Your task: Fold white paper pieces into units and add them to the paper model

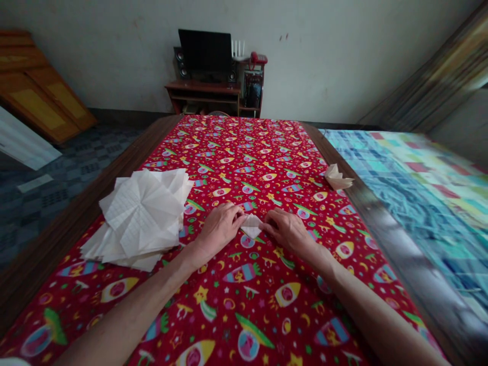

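Observation:
A small folded white paper [252, 224] lies on the red rocket-print tablecloth [244, 305] in the middle of the table. My left hand [219, 227] presses on its left side with curled fingers. My right hand [287, 230] pinches its right edge. Both hands are closed on the paper. A loose pile of creased white paper sheets [141, 218] lies to the left of my left hand. A finished folded paper piece [337, 178] sits near the table's right edge.
The wooden table edge [57, 239] shows on the left. A bed with a blue patchwork sheet [419, 203] runs along the right. At the far wall stands a desk with a monitor [206, 51] and speakers. Wooden panels [41, 96] lean at the left.

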Available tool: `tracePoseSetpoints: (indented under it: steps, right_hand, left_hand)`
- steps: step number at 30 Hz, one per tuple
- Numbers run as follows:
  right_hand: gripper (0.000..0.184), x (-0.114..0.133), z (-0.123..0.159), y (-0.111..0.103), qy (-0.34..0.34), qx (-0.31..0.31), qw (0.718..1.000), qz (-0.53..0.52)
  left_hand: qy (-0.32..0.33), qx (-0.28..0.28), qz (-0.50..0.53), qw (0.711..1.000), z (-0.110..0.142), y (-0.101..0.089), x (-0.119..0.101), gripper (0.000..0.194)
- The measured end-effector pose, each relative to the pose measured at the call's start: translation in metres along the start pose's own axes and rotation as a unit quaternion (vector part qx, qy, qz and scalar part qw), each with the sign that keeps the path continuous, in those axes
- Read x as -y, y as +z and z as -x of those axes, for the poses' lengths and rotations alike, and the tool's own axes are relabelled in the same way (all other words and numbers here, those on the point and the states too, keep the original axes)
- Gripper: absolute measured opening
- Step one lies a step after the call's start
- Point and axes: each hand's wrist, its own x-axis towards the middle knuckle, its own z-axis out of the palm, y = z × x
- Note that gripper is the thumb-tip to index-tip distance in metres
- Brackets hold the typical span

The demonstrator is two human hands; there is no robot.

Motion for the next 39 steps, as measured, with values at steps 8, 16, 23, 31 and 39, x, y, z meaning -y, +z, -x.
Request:
tracePoseSetpoints:
  steps: [8, 16, 23, 31, 39]
  right_hand:
    - [0.023, 0.000, -0.002, -0.006, 0.009, -0.002, 0.984, -0.176]
    - [0.022, 0.013, -0.001, -0.005, -0.041, -0.081, 0.960, -0.265]
    - [0.020, 0.022, 0.001, -0.009, -0.035, -0.139, 0.939, -0.311]
    - [0.020, 0.011, -0.003, -0.001, 0.057, -0.190, 0.920, -0.338]
    - [0.016, 0.010, 0.001, 0.003, 0.048, -0.192, 0.947, -0.252]
  left_hand:
    - [0.006, 0.055, 0.098, 0.994, -0.010, 0.002, -0.006, 0.009]
    - [0.043, -0.027, 0.111, 0.993, 0.000, -0.002, -0.020, 0.005]
    - [0.059, -0.078, 0.198, 0.975, 0.001, -0.011, -0.021, 0.006]
    - [0.012, -0.096, 0.238, 0.967, 0.004, -0.018, -0.011, 0.007]
    - [-0.003, -0.106, 0.232, 0.967, 0.003, -0.019, -0.001, 0.013]
